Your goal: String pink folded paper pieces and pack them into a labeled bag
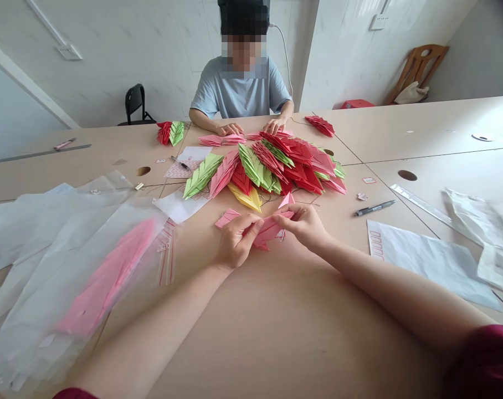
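Pink origami paper piece (pixel 269 230), long axis toward 2 o'clock, pinched between left hand (pixel 237 241) at 9 o'clock and right hand (pixel 303 224) at 3 o'clock.

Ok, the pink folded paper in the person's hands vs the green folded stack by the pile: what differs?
The pink folded paper is pink; the green folded stack is light green. The pink folded paper is pinched between the left hand and right hand; no hand touches the green folded stack, which lies at the pile's edge. The pink folded paper looks like a single piece; the green folded stack has many overlapping layers. Both are folded paper with pointed ends.
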Demonstrator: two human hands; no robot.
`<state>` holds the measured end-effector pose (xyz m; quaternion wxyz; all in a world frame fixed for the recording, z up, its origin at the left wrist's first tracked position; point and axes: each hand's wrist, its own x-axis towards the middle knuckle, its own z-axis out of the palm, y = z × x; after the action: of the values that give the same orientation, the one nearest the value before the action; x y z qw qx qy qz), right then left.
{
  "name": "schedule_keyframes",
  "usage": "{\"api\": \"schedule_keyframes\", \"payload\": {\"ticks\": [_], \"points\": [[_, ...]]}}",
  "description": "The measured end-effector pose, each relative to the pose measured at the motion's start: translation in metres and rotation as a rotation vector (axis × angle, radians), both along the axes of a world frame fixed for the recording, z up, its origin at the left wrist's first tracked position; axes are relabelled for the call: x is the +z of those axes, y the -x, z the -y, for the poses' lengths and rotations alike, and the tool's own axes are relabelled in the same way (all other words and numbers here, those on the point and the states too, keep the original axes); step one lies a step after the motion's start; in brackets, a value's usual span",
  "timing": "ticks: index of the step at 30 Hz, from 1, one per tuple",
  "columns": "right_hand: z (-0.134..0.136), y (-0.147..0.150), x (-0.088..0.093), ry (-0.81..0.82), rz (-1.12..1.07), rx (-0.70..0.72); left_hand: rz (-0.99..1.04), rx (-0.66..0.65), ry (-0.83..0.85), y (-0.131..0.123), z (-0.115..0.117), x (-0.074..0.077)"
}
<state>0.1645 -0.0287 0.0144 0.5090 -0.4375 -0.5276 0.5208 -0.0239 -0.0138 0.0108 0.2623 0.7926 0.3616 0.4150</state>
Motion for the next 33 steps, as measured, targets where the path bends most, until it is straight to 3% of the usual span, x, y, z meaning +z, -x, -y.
{"api": "schedule_keyframes", "payload": {"ticks": [8, 16, 21, 25, 29, 33], "points": [[-0.005, -0.014, -0.003, -0.055, -0.035, -0.156, 0.005, 0.058, 0.051, 0.003, -0.007, -0.003], [0.009, -0.004, -0.003, 0.107, 0.018, 0.165, -0.014, 0.170, -0.064, 0.012, -0.015, -0.008], [0.010, -0.005, -0.007, 0.016, 0.089, 0.091, -0.010, 0.191, -0.082, 0.016, -0.017, -0.010], [0.007, -0.008, -0.008, -0.082, -0.011, 0.023, -0.039, 0.152, -0.129, 0.015, -0.016, -0.009], [0.006, -0.009, -0.004, -0.086, 0.007, 0.070, -0.081, 0.102, -0.150, 0.014, -0.014, -0.006], [0.006, -0.012, -0.002, -0.064, 0.046, 0.078, -0.342, -0.051, -0.182, 0.016, -0.013, 0.002]]}}
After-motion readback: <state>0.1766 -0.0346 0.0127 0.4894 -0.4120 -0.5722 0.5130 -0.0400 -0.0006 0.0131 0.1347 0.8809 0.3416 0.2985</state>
